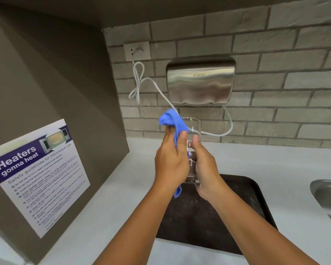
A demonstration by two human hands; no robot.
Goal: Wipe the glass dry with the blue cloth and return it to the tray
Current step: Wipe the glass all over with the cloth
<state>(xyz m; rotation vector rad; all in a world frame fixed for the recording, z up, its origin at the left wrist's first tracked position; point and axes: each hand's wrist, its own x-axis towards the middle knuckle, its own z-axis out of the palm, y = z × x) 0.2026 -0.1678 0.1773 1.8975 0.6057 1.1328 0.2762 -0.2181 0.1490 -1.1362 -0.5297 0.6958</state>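
A clear drinking glass (193, 127) is held upright in the air above the dark tray (256, 197). My right hand (204, 167) grips its lower half from the right side. My left hand (170, 161) holds the blue cloth (173, 121) pressed against the left side of the glass, thumb on the cloth. The cloth bunches above my fingers near the rim, and one end hangs down below my left palm. The bottom of the glass shows between my two hands.
The black tray lies on a pale countertop (122, 188). A steel sink (327, 194) sits at the right edge. A metal hand dryer (200, 81) with a white cable (139, 81) hangs on the brick wall. A microwave safety poster (38, 173) is on the left panel.
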